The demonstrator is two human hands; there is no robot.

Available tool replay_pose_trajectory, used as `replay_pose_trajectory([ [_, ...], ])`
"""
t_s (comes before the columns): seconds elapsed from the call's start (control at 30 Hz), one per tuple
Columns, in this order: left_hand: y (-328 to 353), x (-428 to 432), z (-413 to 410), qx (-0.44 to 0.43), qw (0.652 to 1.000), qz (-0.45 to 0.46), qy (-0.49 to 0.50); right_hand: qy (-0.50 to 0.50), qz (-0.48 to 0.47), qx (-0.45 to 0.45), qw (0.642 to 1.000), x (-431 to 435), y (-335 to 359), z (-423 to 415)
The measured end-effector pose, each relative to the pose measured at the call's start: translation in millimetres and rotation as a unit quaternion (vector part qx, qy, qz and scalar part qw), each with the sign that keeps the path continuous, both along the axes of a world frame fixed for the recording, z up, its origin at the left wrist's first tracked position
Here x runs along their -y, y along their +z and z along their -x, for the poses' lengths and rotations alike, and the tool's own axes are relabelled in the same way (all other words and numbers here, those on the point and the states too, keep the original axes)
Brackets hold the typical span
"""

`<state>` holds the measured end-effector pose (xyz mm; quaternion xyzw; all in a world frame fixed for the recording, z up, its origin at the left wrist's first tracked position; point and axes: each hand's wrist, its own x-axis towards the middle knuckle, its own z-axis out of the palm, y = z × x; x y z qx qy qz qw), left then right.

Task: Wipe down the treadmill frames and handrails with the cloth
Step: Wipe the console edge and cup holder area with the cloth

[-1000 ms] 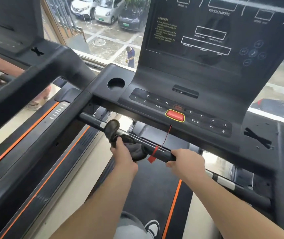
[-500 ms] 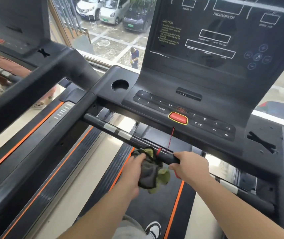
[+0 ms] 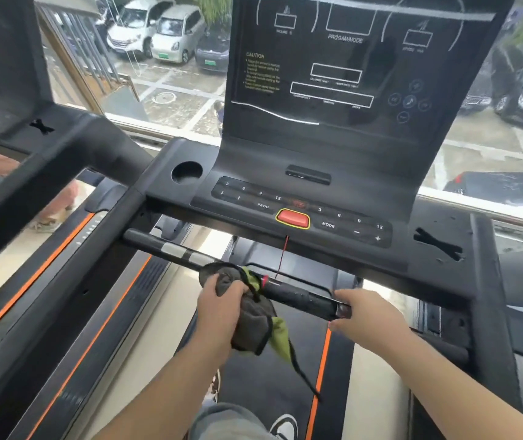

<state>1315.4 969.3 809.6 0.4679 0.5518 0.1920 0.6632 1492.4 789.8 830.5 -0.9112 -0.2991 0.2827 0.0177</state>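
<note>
A black front handrail bar [image 3: 298,296] with silver sensor bands runs across below the treadmill console [image 3: 301,204]. My left hand [image 3: 222,304] grips a dark grey and green cloth [image 3: 254,325] wrapped over the bar near its middle; part of the cloth hangs down below the bar. My right hand [image 3: 369,317] holds the bar's right end, fingers curled under it. A red safety cord [image 3: 282,255] hangs from the red stop button [image 3: 292,218] to the bar.
A second treadmill's black frame [image 3: 47,160] rises at the left. The running belt [image 3: 273,385] with orange stripes lies below, my shoe showing on it. A cup holder [image 3: 186,172] sits in the console's left side. A window with parked cars is beyond.
My left hand slid the cloth along the bar from the left part toward the middle, and the cloth now hangs lower. My right hand stayed on the bar's right end.
</note>
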Motion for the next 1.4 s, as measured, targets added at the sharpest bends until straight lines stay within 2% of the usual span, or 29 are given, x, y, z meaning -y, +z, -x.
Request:
replay_pose_trajectory([
  [0.07, 21.1, -21.8, -4.6, -0.032, 0.989, -0.143, -0.003, 0.014, 0.021, 0.031, 0.999, 7.3, -4.2, -1.5],
  [0.13, 31.9, -35.2, -19.9, -0.102, 0.948, -0.287, -0.096, 0.022, 0.019, 0.060, 0.998, 11.4, -9.9, 0.2],
  [0.2, 22.4, -33.4, -38.5, -0.159, 0.887, -0.380, -0.210, 0.022, 0.012, 0.079, 0.997, 12.2, -12.3, 2.4],
  [0.3, -18.7, 3.0, -62.1, -0.176, 0.762, -0.520, -0.343, 0.027, 0.018, 0.082, 0.996, 11.1, -10.4, 1.5],
  [0.33, -28.9, 25.3, -68.2, -0.157, 0.736, -0.547, -0.366, 0.027, 0.021, 0.078, 0.996, 11.0, -9.3, 0.3],
  [0.43, -40.8, 75.9, -77.4, -0.051, 0.696, -0.579, -0.421, 0.018, 0.018, 0.076, 0.997, 12.1, -8.5, -4.0],
  [0.5, -41.4, 65.7, -70.6, -0.010, 0.656, -0.594, -0.465, 0.012, 0.009, 0.072, 0.997, 14.8, -8.4, -6.5],
  [0.57, -39.9, 32.8, -54.9, -0.014, 0.616, -0.601, -0.509, 0.012, 0.003, 0.065, 0.998, 17.8, -9.4, -8.1],
  [0.6, -38.7, 13.9, -47.7, -0.037, 0.612, -0.602, -0.512, 0.013, -0.003, 0.062, 0.998, 18.7, -10.6, -8.8],
  [0.63, -38.8, -0.2, -41.6, -0.065, 0.638, -0.588, -0.493, 0.013, -0.009, 0.062, 0.998, 19.3, -11.4, -9.3],
  [0.7, -39.6, -2.0, -37.9, -0.111, 0.711, -0.551, -0.423, 0.013, -0.017, 0.063, 0.998, 19.2, -13.4, -9.1],
  [0.73, -40.2, 10.6, -44.1, -0.117, 0.730, -0.543, -0.397, 0.014, -0.016, 0.064, 0.998, 18.7, -14.0, -9.5],
  [0.83, -41.6, 68.3, -70.5, -0.076, 0.747, -0.540, -0.380, 0.020, -0.007, 0.064, 0.998, 16.8, -15.4, -12.7],
  [0.93, -42.6, 93.5, -73.3, 0.004, 0.718, -0.557, -0.418, 0.016, -0.004, 0.065, 0.998, 17.2, -16.8, -15.4],
  [1.0, -45.5, 77.8, -62.5, 0.042, 0.660, -0.585, -0.470, 0.013, -0.001, 0.069, 0.998, 18.1, -17.5, -13.9],
  [1.07, -45.3, 46.5, -49.8, 0.026, 0.612, -0.620, -0.490, 0.011, -0.007, 0.071, 0.997, 19.6, -18.4, -11.2],
  [1.1, -43.4, 29.7, -43.9, 0.009, 0.607, -0.630, -0.485, 0.013, -0.012, 0.069, 0.997, 20.2, -18.4, -10.1],
  [1.17, -39.7, 10.7, -35.8, -0.032, 0.633, -0.629, -0.451, 0.018, -0.024, 0.065, 0.997, 21.2, -17.7, -9.0],
  [1.27, -34.4, 40.7, -44.7, -0.096, 0.757, -0.547, -0.344, 0.012, -0.031, 0.068, 0.997, 21.6, -16.5, -7.6],
  [1.3, -35.2, 58.3, -52.2, -0.103, 0.780, -0.527, -0.320, 0.010, -0.029, 0.069, 0.997, 21.6, -16.8, -6.9],
  [1.33, -36.6, 76.3, -59.8, -0.095, 0.779, -0.530, -0.321, 0.009, -0.025, 0.070, 0.997, 21.4, -16.6, -6.5],
  [1.4, -39.2, 104.2, -66.5, -0.044, 0.747, -0.545, -0.378, 0.008, -0.014, 0.080, 0.997, 21.0, -15.5, -6.9],
])
